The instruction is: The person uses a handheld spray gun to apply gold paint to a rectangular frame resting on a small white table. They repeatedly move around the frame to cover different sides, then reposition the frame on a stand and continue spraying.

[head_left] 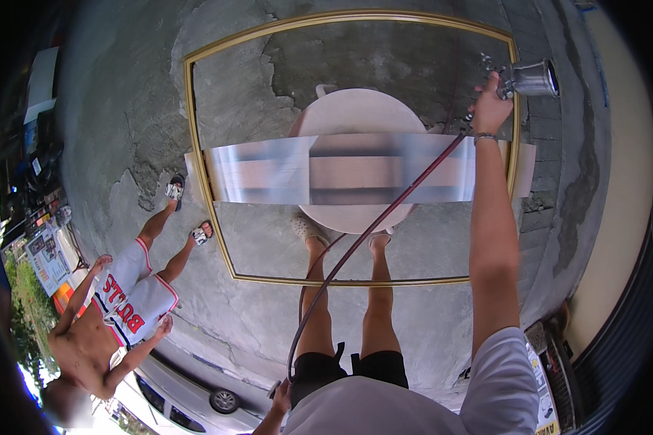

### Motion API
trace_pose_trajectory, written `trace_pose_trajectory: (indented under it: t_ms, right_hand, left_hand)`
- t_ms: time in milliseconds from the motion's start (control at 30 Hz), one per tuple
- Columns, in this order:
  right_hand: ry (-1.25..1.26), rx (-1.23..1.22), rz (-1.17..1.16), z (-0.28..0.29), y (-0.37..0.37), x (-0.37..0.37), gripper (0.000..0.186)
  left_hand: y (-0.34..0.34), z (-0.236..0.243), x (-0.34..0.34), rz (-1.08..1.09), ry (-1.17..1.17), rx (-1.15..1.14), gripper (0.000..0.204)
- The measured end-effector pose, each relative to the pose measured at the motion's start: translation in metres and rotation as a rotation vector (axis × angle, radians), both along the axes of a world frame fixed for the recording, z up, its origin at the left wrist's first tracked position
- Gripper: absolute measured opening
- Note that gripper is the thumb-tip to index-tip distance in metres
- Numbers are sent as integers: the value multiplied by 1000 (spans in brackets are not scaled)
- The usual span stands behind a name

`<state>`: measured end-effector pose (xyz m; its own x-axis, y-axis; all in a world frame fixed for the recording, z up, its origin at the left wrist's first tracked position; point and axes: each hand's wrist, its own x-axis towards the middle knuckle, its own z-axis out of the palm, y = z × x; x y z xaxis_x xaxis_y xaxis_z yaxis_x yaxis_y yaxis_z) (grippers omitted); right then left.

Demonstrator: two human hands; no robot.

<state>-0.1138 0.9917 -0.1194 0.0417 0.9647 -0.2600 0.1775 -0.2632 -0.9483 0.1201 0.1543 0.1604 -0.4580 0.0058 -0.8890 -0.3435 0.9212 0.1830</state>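
My right hand is closed around a spray gun with a metal cup, held out at the far right above the frame's corner. From the gun a dark red hose slants down across the view. Low at the front, my left hand is closed around the hose where it bends. Between my arms lies a large gold rectangular frame, with the floor showing through its opening. It rests over a long shiny strip-like panel, which crosses a pale round table.
To the left stands a shirtless person in white shorts and sandals, close to the frame's corner. A silver car is parked behind. The floor is patchy grey concrete. A wall runs along the right side.
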Motion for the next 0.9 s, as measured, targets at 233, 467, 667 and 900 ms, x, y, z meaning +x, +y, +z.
trace_pose_trajectory:
  t_ms: [233, 467, 667, 900]
  right_hand:
    - [89, -63, 303, 35, -105, -127, 39]
    - [-59, 33, 514, 77, -130, -163, 38]
    - [-310, 169, 275, 82, -132, -183, 41]
    - [-103, 80, 394, 64, -216, -248, 42]
  left_hand:
    - [-40, 3, 4, 166, -66, -12, 57]
    - [-74, -3, -17, 188, -165, -49, 53]
    - [-104, -17, -28, 304, -115, 52, 51]
    - [-141, -20, -37, 351, -165, 63, 49]
